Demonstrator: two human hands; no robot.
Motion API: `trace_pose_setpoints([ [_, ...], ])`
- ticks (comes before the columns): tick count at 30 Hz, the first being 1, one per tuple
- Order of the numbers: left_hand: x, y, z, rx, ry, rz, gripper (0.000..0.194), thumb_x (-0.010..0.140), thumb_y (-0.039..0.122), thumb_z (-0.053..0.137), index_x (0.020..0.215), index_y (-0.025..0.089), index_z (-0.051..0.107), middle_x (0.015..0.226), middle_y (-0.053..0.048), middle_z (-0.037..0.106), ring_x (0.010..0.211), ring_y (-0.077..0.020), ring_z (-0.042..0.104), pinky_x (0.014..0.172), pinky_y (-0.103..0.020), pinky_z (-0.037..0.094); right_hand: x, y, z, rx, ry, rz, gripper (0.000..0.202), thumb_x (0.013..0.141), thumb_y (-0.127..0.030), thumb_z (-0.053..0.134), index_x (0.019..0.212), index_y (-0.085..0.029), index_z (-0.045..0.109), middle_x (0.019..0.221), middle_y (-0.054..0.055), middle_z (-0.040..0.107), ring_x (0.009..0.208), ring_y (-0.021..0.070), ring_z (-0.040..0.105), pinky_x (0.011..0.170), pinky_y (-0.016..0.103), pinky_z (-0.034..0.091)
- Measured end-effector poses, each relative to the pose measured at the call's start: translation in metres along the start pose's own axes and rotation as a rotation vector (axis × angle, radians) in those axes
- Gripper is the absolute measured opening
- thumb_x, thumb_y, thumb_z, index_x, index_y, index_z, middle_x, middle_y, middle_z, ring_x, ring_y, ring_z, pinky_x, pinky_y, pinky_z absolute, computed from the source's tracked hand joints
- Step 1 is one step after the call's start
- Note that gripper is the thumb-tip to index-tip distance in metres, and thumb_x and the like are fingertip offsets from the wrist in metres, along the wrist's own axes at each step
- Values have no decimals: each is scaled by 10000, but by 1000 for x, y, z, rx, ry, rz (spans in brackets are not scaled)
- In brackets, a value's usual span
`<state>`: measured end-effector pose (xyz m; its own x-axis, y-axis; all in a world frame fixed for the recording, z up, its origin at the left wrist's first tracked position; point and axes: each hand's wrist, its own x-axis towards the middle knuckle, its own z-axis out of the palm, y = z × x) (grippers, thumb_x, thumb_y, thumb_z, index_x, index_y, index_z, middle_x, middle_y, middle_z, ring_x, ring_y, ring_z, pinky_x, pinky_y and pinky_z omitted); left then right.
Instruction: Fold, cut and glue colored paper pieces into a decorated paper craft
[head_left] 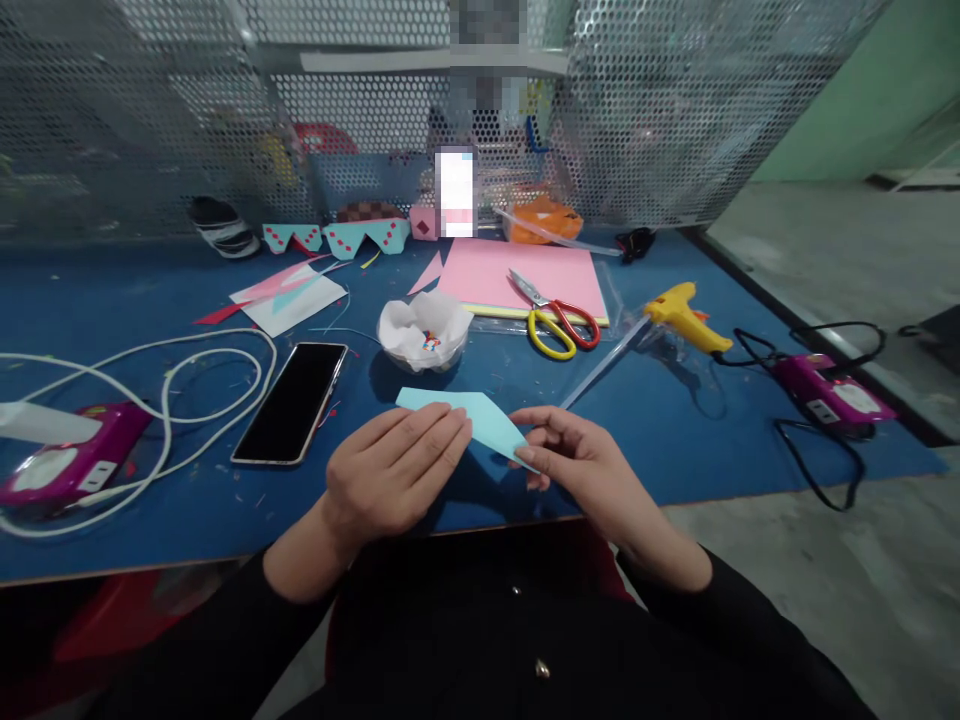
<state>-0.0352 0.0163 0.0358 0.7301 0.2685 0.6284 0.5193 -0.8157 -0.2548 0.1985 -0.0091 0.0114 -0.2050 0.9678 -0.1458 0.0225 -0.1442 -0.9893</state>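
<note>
Holding a light-blue paper piece (491, 425) just above the near middle of a blue worktop (675, 440). Resting the left hand (401, 460) across the paper's left part, with fingers pressed together and thumb hidden; cannot tell whether gripping from below. Pinching the paper's right tip between thumb and fingers of the right hand (577, 460). Facing a perforated metal screen (360, 90) along the worktop's far edge, with light-blue cutouts (367, 237) bearing red diamonds before it, left of an orange bag (544, 220). Having to the left a dark-screened phone (291, 405) and, farther left, a purple socket box (105, 450) amid looped white cable (163, 385); beyond the paper, a white bowl (392, 335); to its right, scissors (541, 300) lying on pink sheets (480, 275); farther right, a yellow glue gun (686, 315) and a second socket box (832, 390). Bordered on the far right by grey floor (825, 240) and a pale green wall (847, 130).
</note>
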Motion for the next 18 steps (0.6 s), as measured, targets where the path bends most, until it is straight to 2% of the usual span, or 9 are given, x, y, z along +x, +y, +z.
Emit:
trace_pose_setpoints([
  [2,1,-1,2,-101,-27,-84,294,910,111,571,1126,255,708,1085,-54,781,994,-250,740,799,-364,569,-1,1,0,-154,81,-134,260,865,-321,636,1100,-213,610,734,-20,676,580,130,642,572,274,532],
  [4,0,3,5,-166,-78,-155,267,919,122,556,1083,245,727,1046,-72,788,944,-255,746,775,-376,568,-3,4,-3,-481,205,-349,237,914,-269,581,1142,-217,614,799,15,715,680,165,674,662,317,540],
  [7,-3,16,9,-93,-147,-163,265,942,104,487,985,184,737,952,-108,788,808,-240,739,658,-357,537,-9,9,-7,-839,318,-557,212,937,-262,582,1130,-218,660,962,85,749,877,237,681,793,396,501],
  [11,-11,35,15,70,-229,-88,259,945,92,469,905,145,719,898,-107,777,720,-210,695,579,-339,458,-14,17,-4,-1050,198,-693,150,937,-289,621,1048,-215,689,974,78,736,902,228,657,793,372,466],
  [14,-15,41,18,61,-251,-140,190,927,113,523,913,138,711,893,-86,769,715,-210,673,587,-351,431,-12,20,6,-1166,120,-733,125,953,-197,575,978,-200,697,925,55,726,849,207,637,769,354,430],
  [18,-16,40,21,-20,-254,-226,142,911,124,565,917,161,702,869,-47,764,720,-204,658,613,-357,412,-6,20,17,-1187,89,-710,206,975,-159,515,895,-209,698,858,29,715,781,182,599,742,337,393],
])
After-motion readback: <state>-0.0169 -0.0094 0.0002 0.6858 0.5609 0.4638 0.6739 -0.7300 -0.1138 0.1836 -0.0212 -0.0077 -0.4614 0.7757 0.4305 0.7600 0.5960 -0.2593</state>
